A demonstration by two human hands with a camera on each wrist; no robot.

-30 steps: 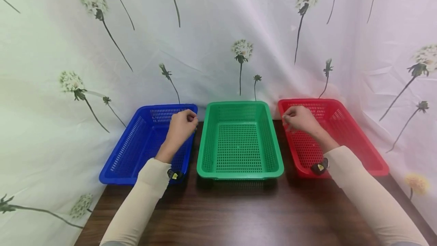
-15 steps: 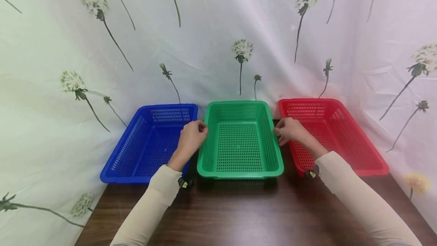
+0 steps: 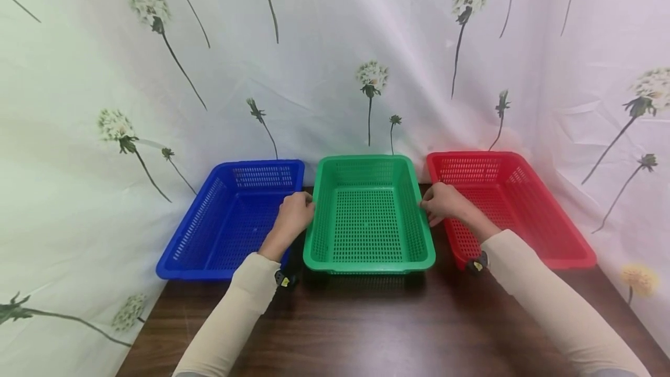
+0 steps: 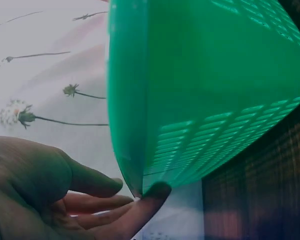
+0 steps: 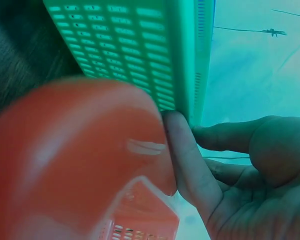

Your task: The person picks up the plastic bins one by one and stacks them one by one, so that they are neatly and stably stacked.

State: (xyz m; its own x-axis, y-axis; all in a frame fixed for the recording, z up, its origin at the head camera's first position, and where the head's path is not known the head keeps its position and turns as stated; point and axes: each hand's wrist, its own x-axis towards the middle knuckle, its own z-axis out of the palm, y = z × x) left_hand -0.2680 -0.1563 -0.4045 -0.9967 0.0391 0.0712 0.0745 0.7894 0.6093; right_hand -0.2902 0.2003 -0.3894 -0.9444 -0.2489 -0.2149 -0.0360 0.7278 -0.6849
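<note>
Just below the frame's centre is a green basket (image 3: 369,267), probably light and stiff, its side rims, likely the best hold, pinched between fingers of the left hand (image 3: 294,214) and right hand (image 3: 445,201).

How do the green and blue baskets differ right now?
In the head view, the green basket sits square-on; the blue basket slants. The left hand and right hand pinch the green basket's side rims; neither grips the blue basket. Both are rectangular with slotted walls.
</note>
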